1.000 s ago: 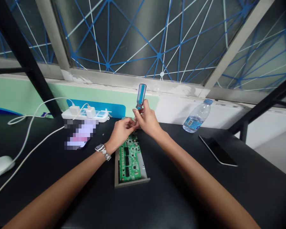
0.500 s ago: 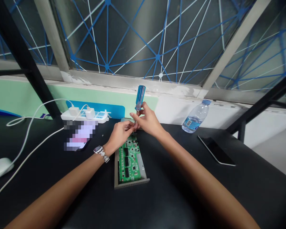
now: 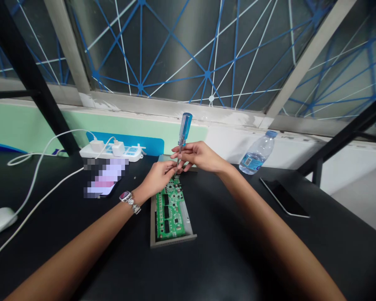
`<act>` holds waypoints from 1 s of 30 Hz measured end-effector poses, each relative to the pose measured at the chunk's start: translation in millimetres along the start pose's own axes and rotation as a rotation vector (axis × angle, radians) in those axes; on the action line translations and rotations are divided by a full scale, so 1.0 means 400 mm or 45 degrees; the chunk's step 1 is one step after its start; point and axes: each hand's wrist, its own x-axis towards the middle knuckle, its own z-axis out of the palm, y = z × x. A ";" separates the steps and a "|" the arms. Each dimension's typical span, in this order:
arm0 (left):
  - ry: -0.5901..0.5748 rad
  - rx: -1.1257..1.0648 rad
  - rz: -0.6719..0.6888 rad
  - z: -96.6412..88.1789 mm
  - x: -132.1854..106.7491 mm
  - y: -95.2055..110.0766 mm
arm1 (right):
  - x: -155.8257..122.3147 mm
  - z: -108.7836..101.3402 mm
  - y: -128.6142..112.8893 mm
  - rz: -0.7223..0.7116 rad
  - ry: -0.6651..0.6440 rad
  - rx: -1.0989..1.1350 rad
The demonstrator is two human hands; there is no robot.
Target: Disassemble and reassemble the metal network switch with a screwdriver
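Observation:
A screwdriver (image 3: pixel 185 127) with a clear blue handle stands nearly upright over the far end of a green circuit board (image 3: pixel 174 209). The board lies in a shallow grey metal casing (image 3: pixel 153 228) on the black table. My right hand (image 3: pixel 200 155) grips the screwdriver between thumb and fingers, just below its handle. Low on the shaft, the fingertips of my left hand (image 3: pixel 158 175) are pinched together around it, close above the board. The tip is hidden behind those fingers. A watch (image 3: pixel 130 200) sits on my left wrist.
At the back left is a white power strip (image 3: pixel 109 151) with plugs and trailing white cables. A lit phone (image 3: pixel 108 179) lies before it, and a white mouse (image 3: pixel 1 221) at the left edge. On the right are a water bottle (image 3: pixel 257 152) and a dark phone (image 3: pixel 283 196).
My right hand has shifted its grip on the screwdriver, its fingers now lower and stretched further across the shaft. The handle has turned and leans slightly more to the right. The board has stayed put.

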 end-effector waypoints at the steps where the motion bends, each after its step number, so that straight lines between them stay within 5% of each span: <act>1: -0.006 0.008 0.005 -0.001 0.000 0.001 | 0.000 -0.001 -0.001 -0.002 -0.005 0.002; 6: 0.010 0.002 0.020 0.001 0.001 0.008 | 0.005 -0.002 0.009 -0.012 0.051 -0.048; 12: 0.267 0.031 -0.001 0.007 0.003 0.013 | 0.013 0.003 0.023 -0.075 0.172 -0.099; 18: 0.369 0.077 -0.024 0.019 0.002 0.017 | 0.019 0.014 0.034 -0.112 0.264 -0.124; 25: 0.257 -0.161 -0.144 0.017 0.009 0.002 | 0.027 0.030 0.060 -0.186 0.389 -0.234; 30: 0.094 -0.204 -0.096 0.006 0.010 -0.011 | 0.015 0.025 0.034 -0.092 0.219 -0.157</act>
